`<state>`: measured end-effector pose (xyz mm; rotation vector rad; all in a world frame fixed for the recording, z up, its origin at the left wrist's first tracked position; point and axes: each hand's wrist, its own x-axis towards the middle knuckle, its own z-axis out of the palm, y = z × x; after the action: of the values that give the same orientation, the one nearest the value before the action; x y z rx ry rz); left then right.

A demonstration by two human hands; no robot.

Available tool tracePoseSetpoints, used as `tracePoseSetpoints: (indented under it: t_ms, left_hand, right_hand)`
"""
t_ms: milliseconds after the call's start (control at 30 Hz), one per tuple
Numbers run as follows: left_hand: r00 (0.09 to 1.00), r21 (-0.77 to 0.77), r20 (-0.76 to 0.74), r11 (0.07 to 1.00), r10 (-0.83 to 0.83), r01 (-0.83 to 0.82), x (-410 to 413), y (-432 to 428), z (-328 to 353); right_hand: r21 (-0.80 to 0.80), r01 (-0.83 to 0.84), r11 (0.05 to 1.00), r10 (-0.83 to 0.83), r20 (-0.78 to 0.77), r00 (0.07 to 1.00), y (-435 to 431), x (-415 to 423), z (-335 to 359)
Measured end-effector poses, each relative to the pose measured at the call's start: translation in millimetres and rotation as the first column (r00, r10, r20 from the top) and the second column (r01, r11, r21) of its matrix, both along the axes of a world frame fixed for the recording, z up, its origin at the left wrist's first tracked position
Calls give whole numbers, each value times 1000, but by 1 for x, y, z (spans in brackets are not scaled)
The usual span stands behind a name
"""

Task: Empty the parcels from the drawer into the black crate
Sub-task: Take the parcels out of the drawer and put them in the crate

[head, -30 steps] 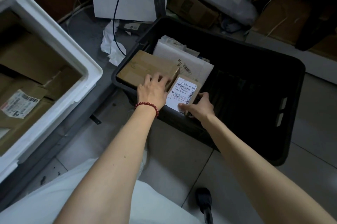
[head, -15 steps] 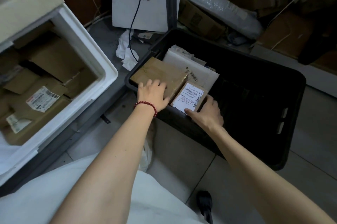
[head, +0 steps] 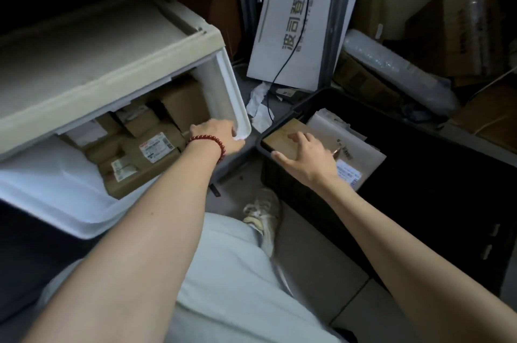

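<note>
The left hand (head: 215,133) is held at the white plastic drawer's (head: 222,91) rim, grip indiscernible. The right hand (head: 310,155) is spread, empty, over the black plastic crate (head: 288,183). Brown cardboard parcels (head: 151,152) in the drawer should be gripped by opposite edges.

The left grip (head: 214,133) left the flat brown cardboard parcel (head: 277,144) for the white plastic drawer (head: 228,91); the right grip (head: 310,158) now spreads over that parcel.

Red bead bracelet (head: 206,137), white trousers (head: 235,272)
</note>
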<state>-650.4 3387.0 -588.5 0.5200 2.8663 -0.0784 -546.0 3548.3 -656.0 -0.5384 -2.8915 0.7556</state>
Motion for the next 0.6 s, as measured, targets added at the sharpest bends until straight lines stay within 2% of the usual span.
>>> tracePoseSetpoints:
  t_ms: [100,300,433,600]
  left_hand:
    - [996,-37,-3,996,86,-86,3,-40,0]
    - [949,92,-123,955,291,-282,9,-123,-6]
    - [904,143,-197,923,379,-356,15,-168,-29]
    - [839,196,-118,840,532,-505,32,-199,-89]
  right_hand:
    - [59,-78,995,80,-38,996,-30,-11,12]
    - [55,-179,982,179,6,984,-72,-25,12]
    - [40,-266,963,265,13,964,-108,-39,9]
    - [66,-354,933,351,45,935,-144,-60,-1]
